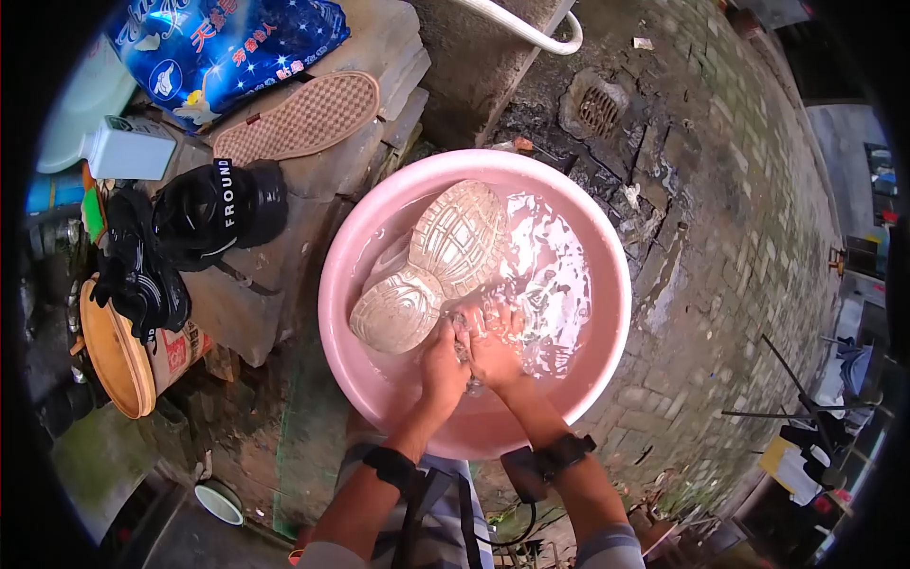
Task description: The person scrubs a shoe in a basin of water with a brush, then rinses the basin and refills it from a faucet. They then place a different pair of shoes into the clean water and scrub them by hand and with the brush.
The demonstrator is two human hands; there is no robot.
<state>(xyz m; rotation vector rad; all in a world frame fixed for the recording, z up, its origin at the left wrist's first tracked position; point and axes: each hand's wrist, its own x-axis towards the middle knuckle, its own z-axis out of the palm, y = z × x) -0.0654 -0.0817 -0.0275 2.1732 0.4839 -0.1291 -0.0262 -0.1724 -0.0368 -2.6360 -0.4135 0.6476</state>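
Note:
A pink plastic basin (pixel 607 247) full of water stands on the ground. Two shoes lie sole-up in it: one sole (pixel 460 232) at the middle, the other (pixel 396 310) lower left. My left hand (pixel 443 365) and my right hand (pixel 493 346) are pressed together in the water beside the lower shoe. Both are closed around something small and wet between them; what it is stays hidden by the fingers and splashing water (pixel 550 284).
On stone slabs to the left lie a shoe insole (pixel 299 119), a black shoe (pixel 213 209), a white soap box (pixel 128 152) and a blue detergent bag (pixel 227 43). A floor drain (pixel 599 109) and white hose (pixel 517 28) sit behind the basin. Wet brick paving extends right.

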